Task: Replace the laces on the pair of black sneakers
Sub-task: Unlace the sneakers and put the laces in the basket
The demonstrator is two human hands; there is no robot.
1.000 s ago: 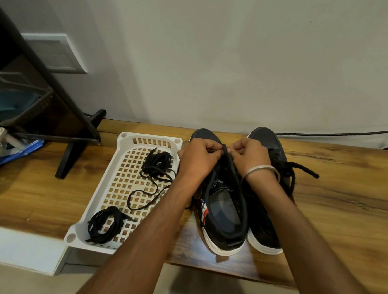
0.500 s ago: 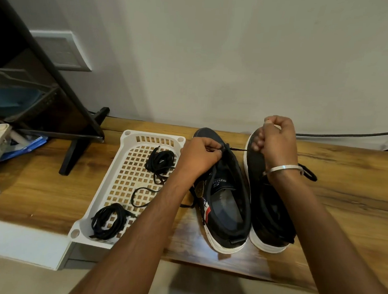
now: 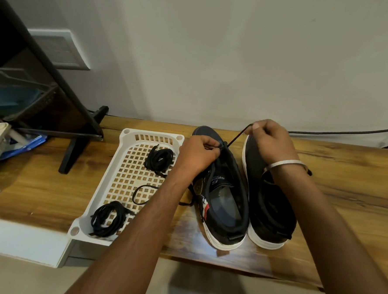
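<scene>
Where hands (image 3: 199, 154) pinch lace (image 3: 236, 137), white tray (image 3: 108, 187) alongside.

On the table (image 3: 345, 179) you have two sneakers (image 3: 226, 201) side by side; left of them stands the basket (image 3: 109, 182), with lace bundles (image 3: 109, 216) inside.

Black sneakers, relacing in progress.
Left sneaker (image 3: 225, 194) and right sneaker (image 3: 268, 210) stand side by side, white-soled, toes toward wall; one black lace (image 3: 236, 137) drawn taut from the left sneaker's front eyelets.
</scene>
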